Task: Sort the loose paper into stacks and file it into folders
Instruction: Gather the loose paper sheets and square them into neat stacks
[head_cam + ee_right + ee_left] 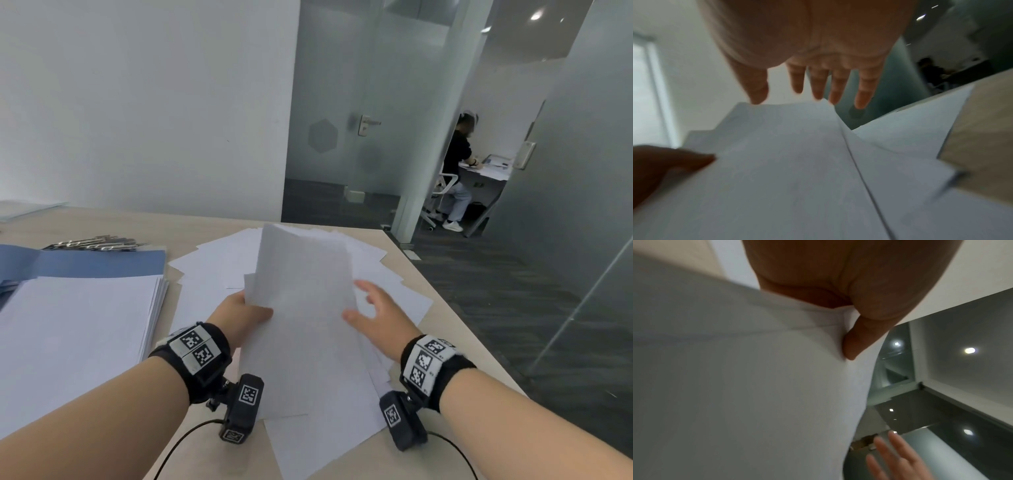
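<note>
Fingers (854, 344) pinch lifted sheets' (301, 308) left edge.

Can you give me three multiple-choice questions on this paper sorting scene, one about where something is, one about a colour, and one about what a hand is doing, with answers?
1. Where does the neat paper stack lie relative to the lifted sheets?
A. To their left
B. To their right
C. Beyond them, at the table's far edge

2. What colour is the folder beyond the neat paper stack?
A. Red
B. Blue
C. Green

3. What is the right hand doing?
A. Gripping a pen
B. Making a fist on the table
C. Fingers spread, holding nothing

Answers:
1. A, the head view shows the stack at the left of the table.
2. B, its cover is plainly blue.
3. C, the right wrist view shows straight, spread fingers above the paper, while the left hand pinches the sheets.
</note>
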### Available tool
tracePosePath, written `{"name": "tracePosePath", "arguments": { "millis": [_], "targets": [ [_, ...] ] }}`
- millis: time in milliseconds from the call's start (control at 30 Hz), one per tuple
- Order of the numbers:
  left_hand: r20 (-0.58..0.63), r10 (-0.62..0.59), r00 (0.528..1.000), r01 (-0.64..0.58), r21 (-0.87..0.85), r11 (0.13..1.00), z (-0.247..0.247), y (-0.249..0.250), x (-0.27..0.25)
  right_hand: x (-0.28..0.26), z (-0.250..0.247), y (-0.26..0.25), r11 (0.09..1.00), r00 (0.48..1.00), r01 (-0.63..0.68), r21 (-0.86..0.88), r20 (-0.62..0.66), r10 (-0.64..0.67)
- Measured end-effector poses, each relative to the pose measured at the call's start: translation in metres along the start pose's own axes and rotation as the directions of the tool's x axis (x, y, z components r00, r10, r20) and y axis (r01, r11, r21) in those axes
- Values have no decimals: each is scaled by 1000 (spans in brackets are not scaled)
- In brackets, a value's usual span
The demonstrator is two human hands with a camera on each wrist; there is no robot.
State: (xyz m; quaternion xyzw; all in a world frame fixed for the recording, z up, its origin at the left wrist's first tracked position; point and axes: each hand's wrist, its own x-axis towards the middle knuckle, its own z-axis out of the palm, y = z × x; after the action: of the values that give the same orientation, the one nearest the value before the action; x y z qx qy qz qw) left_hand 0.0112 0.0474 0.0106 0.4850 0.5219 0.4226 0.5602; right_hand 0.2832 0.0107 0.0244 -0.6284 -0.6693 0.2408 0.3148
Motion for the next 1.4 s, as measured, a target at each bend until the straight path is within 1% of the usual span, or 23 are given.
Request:
{"name": "tracePosePath", "arguments": {
  "millis": [33,67,100,133,167,200,233,300,367,433,500,600,667,733,833,933,967,1033,1100,1167,1300,1400],
  "targets": [
    [13,51,999,-51,-18,999,1,9,-3,4,-4,0,987,992,-73,144,-89,86],
    [20,102,995,-101,-36,994,1,17,-5,8,-7,1,945,975,-138,296,-129,183],
    [23,143,990,-141,-53,989,1,25,-7,11,-11,1,888,958,-190,418,-118,261],
    [22,182,983,-180,-70,981,1,33,-9,13,-14,1,828,948,-236,509,-68,312],
    [20,219,976,-216,-83,973,0,40,-10,14,-17,-1,771,948,-257,583,-4,319],
    [16,254,967,-251,-95,963,0,49,-12,15,-19,-4,728,958,-243,641,39,286],
    [12,288,957,-286,-104,953,-2,57,-13,15,-21,-8,700,970,-202,685,43,238],
    [-1,354,935,-352,-119,929,-5,74,-16,16,-22,-17,645,986,-78,761,-37,163],
    [-24,412,911,-411,-145,900,-9,88,-16,17,-26,-27,580,986,35,814,-123,112],
    [-44,456,889,-457,-149,877,-12,94,-18,17,-27,-33,544,983,92,834,-162,84],
    [-61,456,888,-460,-111,881,-15,87,-18,14,-24,-33,537,983,85,839,-158,92],
    [-88,384,919,-387,-30,921,-17,59,-13,4,-11,-30,556,989,22,831,-101,112],
    [-90,343,935,-346,-24,938,-13,42,-12,-2,-2,-28,567,990,2,824,-82,117],
    [-105,330,938,-336,-47,941,-7,35,-13,-4,4,-26,585,989,0,811,-85,117],
    [-91,372,924,-377,-53,925,-1,44,-17,-2,3,-29,627,990,23,779,-105,94],
    [-51,448,893,-451,-97,887,-1,58,-21,2,-5,-35,599,988,79,797,-143,60],
    [-43,455,889,-457,-120,881,-3,59,-22,1,-7,-35,590,989,86,803,-139,46],
    [-36,415,909,-416,-133,900,-5,52,-21,-2,-6,-32,597,993,67,800,-109,34],
    [-17,321,947,-321,-117,940,-6,35,-22,-7,1,-23,623,995,25,782,-77,56],
    [13,251,968,-248,-104,963,-4,18,-24,-12,12,-14,638,995,-21,770,-43,85],
    [57,205,977,-199,-95,975,2,10,-25,-11,24,-12,658,996,-38,752,-23,84],
    [81,203,976,-197,-76,977,1,10,-23,-7,23,-16,643,993,-46,764,-34,112]
  ]
}}
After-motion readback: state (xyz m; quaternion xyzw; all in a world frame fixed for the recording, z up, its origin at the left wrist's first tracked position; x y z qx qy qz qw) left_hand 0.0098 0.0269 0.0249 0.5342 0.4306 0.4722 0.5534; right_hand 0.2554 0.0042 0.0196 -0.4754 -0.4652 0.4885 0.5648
